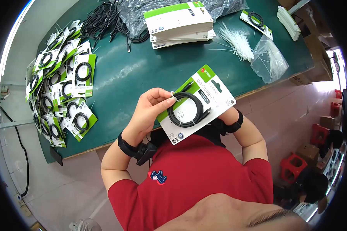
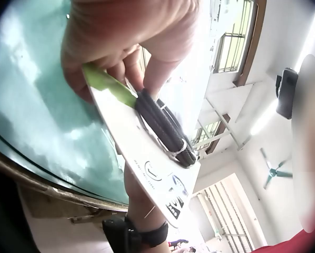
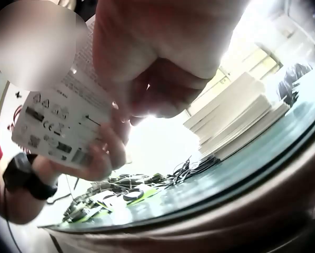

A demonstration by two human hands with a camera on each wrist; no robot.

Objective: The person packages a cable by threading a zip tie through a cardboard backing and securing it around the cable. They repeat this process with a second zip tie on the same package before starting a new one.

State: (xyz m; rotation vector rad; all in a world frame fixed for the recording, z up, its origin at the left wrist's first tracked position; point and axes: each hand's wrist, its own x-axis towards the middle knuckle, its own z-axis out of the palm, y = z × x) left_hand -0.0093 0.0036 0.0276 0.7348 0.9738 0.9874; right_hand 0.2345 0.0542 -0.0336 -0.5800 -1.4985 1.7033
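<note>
A black USB-C cable lies coiled on the front of a white and green packaging card, held by small white cable ties. My left hand grips the card's left edge, its thumb on the coil near one tie and its fingers behind the card. In the left wrist view the thumb presses the coil beside the card's green edge. My right hand is behind the card, mostly covered by it in the head view. The right wrist view shows its fingers bent close to the card's printed back; I cannot tell what they hold.
Finished-looking cable cards lie heaped on the green table at left. Loose black cables, a stack of cards and plastic bags line the back. White cable ties and another carded cable lie at right.
</note>
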